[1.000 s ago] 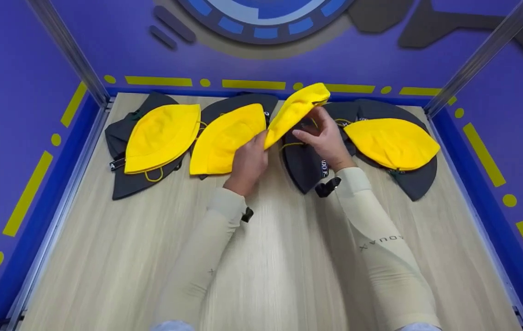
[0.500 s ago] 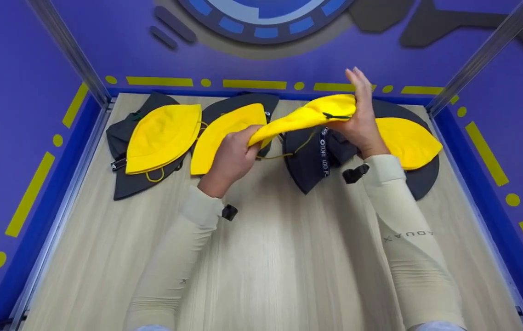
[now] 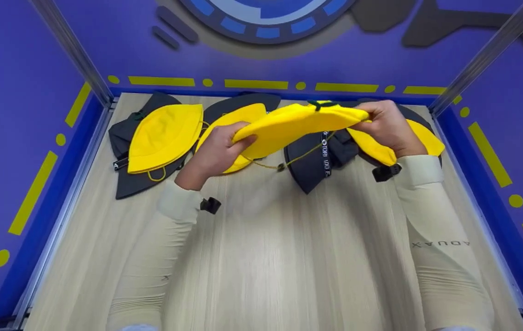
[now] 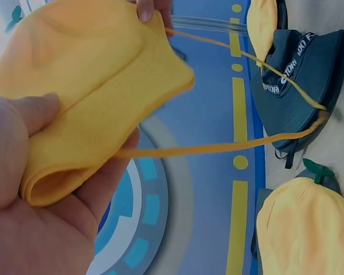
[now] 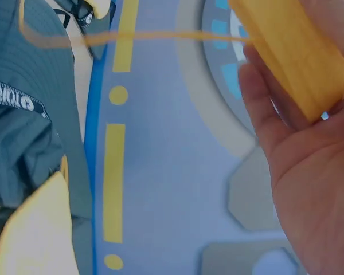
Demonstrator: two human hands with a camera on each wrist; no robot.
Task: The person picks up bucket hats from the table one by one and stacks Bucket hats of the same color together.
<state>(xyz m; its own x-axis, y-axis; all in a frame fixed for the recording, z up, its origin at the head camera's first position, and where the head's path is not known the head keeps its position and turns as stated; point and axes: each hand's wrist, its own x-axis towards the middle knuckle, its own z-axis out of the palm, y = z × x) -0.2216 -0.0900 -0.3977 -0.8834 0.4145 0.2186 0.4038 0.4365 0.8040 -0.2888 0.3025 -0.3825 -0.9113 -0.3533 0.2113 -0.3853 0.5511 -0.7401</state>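
Three yellow bucket hats [image 3: 165, 138] lie on dark hats [image 3: 136, 186], far side; fourth yellow hat [image 3: 296, 126] (cord [image 4: 206, 149] dangling), gripped by left hand [image 3: 218, 148] and right hand [image 3: 389, 126], apparently pending.

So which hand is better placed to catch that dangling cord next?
Probably the left hand: in the head view, it looks nearer the toggle on the cord than the right hand. Both grip the yellow bucket hat, though.

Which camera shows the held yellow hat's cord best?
The left wrist view: both strands of the cord show large, up to where they meet. The head view shows both, smaller; the right wrist view, only part, blurred.
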